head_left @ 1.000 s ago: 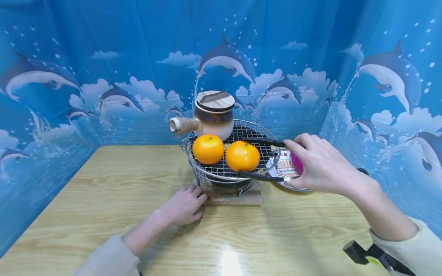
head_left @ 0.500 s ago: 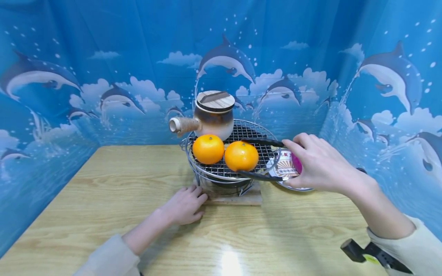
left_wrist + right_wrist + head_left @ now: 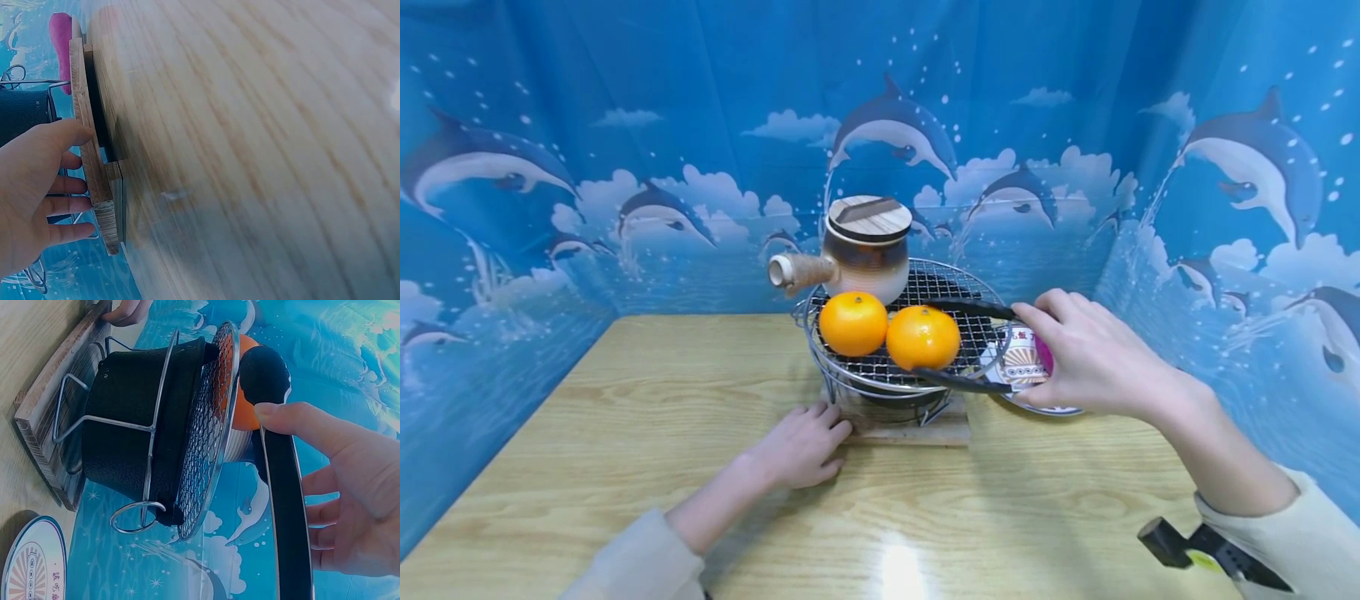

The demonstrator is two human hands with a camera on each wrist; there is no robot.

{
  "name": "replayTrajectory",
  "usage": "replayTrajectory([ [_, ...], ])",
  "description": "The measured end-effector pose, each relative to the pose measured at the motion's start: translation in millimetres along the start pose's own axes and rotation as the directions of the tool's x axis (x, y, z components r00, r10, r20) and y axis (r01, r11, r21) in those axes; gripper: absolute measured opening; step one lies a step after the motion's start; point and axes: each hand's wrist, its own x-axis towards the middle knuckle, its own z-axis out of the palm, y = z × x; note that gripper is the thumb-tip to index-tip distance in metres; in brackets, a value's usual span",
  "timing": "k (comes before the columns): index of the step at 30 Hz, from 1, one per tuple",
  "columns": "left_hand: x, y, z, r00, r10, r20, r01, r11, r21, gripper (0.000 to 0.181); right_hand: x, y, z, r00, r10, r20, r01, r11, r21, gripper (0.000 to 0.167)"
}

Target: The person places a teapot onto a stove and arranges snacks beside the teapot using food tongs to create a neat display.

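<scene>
My right hand (image 3: 1090, 354) grips black tongs (image 3: 966, 383), whose arms lie in front of and behind the right orange (image 3: 922, 337). This fruit is on the round wire grill (image 3: 977, 337), beside a left orange (image 3: 853, 323). In the right wrist view the tongs' rounded black tip (image 3: 265, 372) covers part of an orange. My left hand (image 3: 801, 446) rests at the left end of the wooden board (image 3: 917, 429) under the stove. In the left wrist view its thumb and fingertips touch the board's edge (image 3: 94, 137).
Behind the oranges stands a clay pot (image 3: 868, 267) with a wooden lid; its handle points left. A black stove (image 3: 137, 419) in a wire stand supports the grill. Right of it lies a printed plate (image 3: 1060, 411), with a purple thing (image 3: 1042, 354) partly hidden by my right hand.
The right orange has shifted slightly left, closer to the left orange, along with the tongs and my right hand. My left hand has stayed put.
</scene>
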Motion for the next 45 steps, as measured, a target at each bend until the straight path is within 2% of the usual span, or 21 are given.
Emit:
replayTrajectory([
  [22, -0.3, 1.0, -0.3, 1.000, 0.003, 0.002, -0.003, 1.000, -0.005, 0.028, 0.1, 0.8, 3.1, 0.998, 0.037, 0.046, -0.039, 0.998, 0.048, 0.094],
  [31, -0.8, -0.4, 1.6, 0.999, 0.009, -0.032, -0.009, 1.000, -0.003, 0.027, -0.5, 2.3, 4.1, 0.999, 0.020, 0.030, -0.021, 0.999, 0.043, 0.092],
  [36, -0.9, -0.7, 2.0, 1.000, 0.006, -0.022, -0.006, 1.000, -0.004, 0.028, -1.0, 2.3, 3.4, 1.000, 0.005, 0.011, -0.005, 1.000, 0.029, 0.089],
  [45, -0.8, -0.6, 1.4, 1.000, 0.006, -0.014, -0.006, 1.000, -0.004, 0.027, -1.2, 2.4, 2.0, 1.000, 0.013, 0.021, -0.014, 0.999, 0.038, 0.090],
])
